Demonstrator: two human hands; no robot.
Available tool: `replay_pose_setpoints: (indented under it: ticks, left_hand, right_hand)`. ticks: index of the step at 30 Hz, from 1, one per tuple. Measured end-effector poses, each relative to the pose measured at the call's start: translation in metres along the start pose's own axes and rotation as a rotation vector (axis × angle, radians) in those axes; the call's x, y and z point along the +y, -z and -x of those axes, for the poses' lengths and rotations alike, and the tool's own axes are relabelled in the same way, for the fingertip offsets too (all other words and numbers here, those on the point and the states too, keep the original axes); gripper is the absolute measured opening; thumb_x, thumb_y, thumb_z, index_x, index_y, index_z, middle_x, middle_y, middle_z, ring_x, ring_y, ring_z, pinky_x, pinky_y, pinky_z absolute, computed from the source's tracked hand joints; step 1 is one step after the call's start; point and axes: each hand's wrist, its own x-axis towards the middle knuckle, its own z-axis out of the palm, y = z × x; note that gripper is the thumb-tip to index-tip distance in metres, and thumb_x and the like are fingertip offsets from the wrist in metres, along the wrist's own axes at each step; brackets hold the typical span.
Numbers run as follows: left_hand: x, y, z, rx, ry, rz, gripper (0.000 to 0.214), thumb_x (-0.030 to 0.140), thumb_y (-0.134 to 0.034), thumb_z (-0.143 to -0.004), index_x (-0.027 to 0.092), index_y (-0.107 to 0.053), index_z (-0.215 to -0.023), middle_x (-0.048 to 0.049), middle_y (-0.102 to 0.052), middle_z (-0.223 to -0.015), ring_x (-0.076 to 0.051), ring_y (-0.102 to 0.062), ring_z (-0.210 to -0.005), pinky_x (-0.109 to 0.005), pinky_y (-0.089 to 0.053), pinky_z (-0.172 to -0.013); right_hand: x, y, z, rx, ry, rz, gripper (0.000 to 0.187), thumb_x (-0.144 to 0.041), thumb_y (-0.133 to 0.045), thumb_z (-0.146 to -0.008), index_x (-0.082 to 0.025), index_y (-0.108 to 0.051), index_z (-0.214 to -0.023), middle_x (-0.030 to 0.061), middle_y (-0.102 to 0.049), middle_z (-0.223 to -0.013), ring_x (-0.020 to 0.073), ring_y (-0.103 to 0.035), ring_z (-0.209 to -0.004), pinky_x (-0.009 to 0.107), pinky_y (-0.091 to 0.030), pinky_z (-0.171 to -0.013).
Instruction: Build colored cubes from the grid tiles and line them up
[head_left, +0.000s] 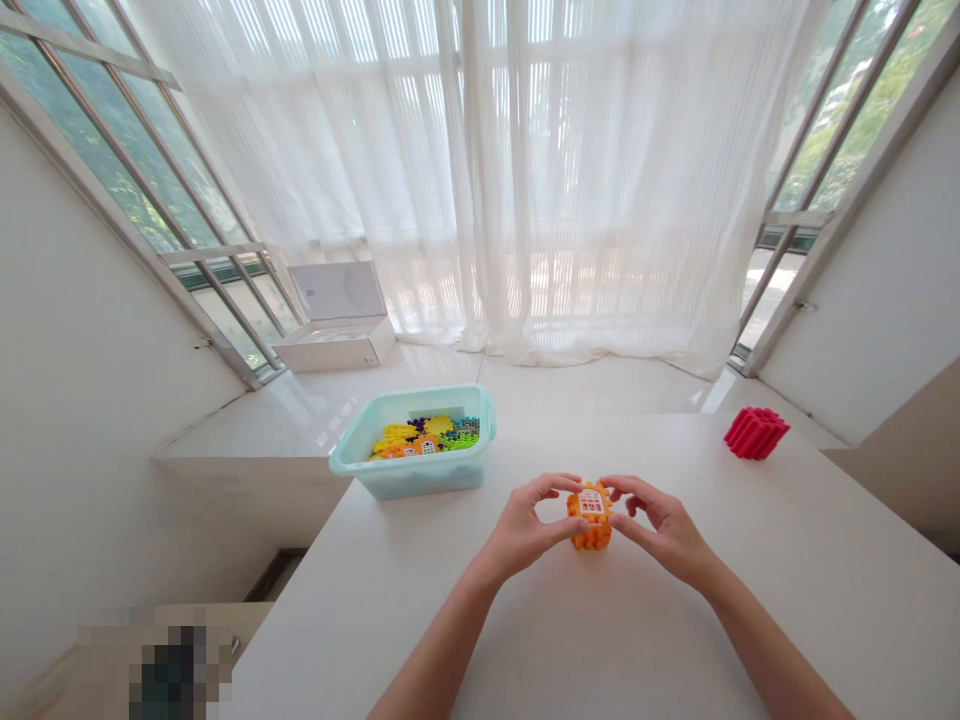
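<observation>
Orange toy blocks (590, 530) with a white window print; a ridged red block (756, 433); a pale aqua tub (416, 478)

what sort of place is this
Probably a bright room in a home, maybe a playroom: sheer curtains cover tall windows, a plastic tub holds toy blocks, and an orange block is held at a white table.

Left hand (521, 525) and right hand (664, 530) held close together, palms turned inward, fingers (551, 487) curled and gripping between them, left forearm (427, 645) and right forearm (772, 640) angling up from below, wrists slightly bent
</observation>
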Motion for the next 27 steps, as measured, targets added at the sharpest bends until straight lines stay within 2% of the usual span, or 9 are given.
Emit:
replay_pose_setpoints:
  ticks: [8, 14, 22, 27]
  left_hand:
    - [-0.012, 0.001, -0.001, -0.040, -0.070, -0.108, 0.032, 0.023, -0.081, -0.071, 0.023, -0.071, -0.101, -0.0069, -0.067, -0.120, -0.023, -0.061, -0.114, -0.038, -0.043, -0.102]
    - [-0.012, 0.002, -0.001, -0.073, -0.073, -0.142, 0.029, 0.021, -0.080, -0.071, 0.023, -0.071, -0.099, -0.0064, -0.067, -0.118, -0.022, -0.062, -0.111, -0.036, -0.045, -0.098]
    - [-0.012, 0.002, -0.001, -0.101, -0.104, -0.195, 0.028, 0.017, -0.079, -0.069, 0.021, -0.070, -0.095, -0.0077, -0.067, -0.117, -0.021, -0.063, -0.106, -0.034, -0.049, -0.092]
    - [-0.013, 0.003, -0.001, -0.108, -0.138, -0.255, 0.028, 0.020, -0.080, -0.070, 0.021, -0.071, -0.097, -0.0077, -0.066, -0.117, -0.021, -0.064, -0.106, -0.034, -0.048, -0.097]
  right_hand:
    - [0.002, 0.008, -0.001, -0.072, 0.012, 0.124, 0.034, -0.037, -0.068, -0.085, -0.031, -0.065, -0.118, 0.0047, -0.070, -0.116, 0.0243, -0.064, -0.099, 0.036, -0.053, -0.075]
    - [-0.002, 0.010, -0.001, -0.085, 0.042, 0.175, 0.032, -0.036, -0.069, -0.083, -0.030, -0.067, -0.115, 0.0054, -0.072, -0.114, 0.0247, -0.065, -0.097, 0.036, -0.054, -0.073]
    - [-0.003, 0.007, 0.000, -0.113, 0.068, 0.192, 0.035, -0.025, -0.070, -0.080, -0.030, -0.063, -0.114, 0.0043, -0.070, -0.112, 0.0232, -0.064, -0.096, 0.035, -0.053, -0.073]
    - [-0.004, 0.001, 0.002, -0.098, 0.081, 0.201, 0.037, -0.022, -0.071, -0.078, -0.029, -0.059, -0.112, 0.0029, -0.068, -0.110, 0.0218, -0.063, -0.094, 0.034, -0.051, -0.072]
